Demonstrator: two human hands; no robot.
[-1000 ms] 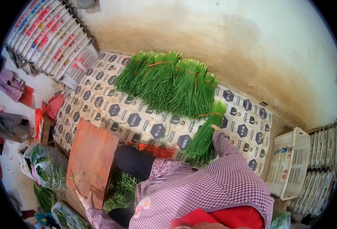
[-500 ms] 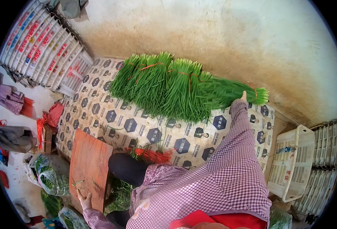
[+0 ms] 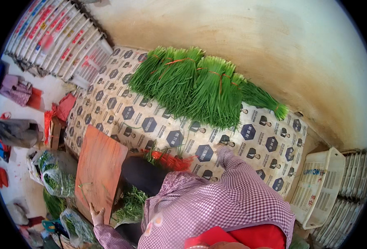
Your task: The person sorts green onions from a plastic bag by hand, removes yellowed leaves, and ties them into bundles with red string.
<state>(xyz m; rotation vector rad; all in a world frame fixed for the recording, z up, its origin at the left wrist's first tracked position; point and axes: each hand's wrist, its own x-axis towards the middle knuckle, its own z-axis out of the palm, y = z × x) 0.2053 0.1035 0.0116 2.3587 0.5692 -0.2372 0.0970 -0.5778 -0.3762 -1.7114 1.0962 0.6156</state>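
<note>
My left hand (image 3: 97, 215) rests at the near edge of a reddish wooden board (image 3: 100, 159), fingers apart and holding nothing visible. A few green scraps lie on the board beside it. My right hand (image 3: 221, 147) is over the printed sheet, mostly hidden by its checked sleeve, so its fingers cannot be made out. Beyond it, several bundles of garlic chives (image 3: 218, 97) tied with orange bands lie in a row against the wall. The rightmost chive bundle (image 3: 266, 98) lies sideways, its cut ends toward the right. Red ties (image 3: 173, 161) lie in a heap by my knee.
The patterned sheet (image 3: 150, 124) covers the work surface. Stacked white crates (image 3: 63, 39) stand at the far left; a white plastic basket (image 3: 316, 186) and more crates are at the right. Plastic bags of greens (image 3: 56, 174) sit at the left, below the board.
My right hand has left the sideways chive bundle and drawn back toward my body over the sheet. My left hand stays by the board's edge. The whole view has shifted slightly.
</note>
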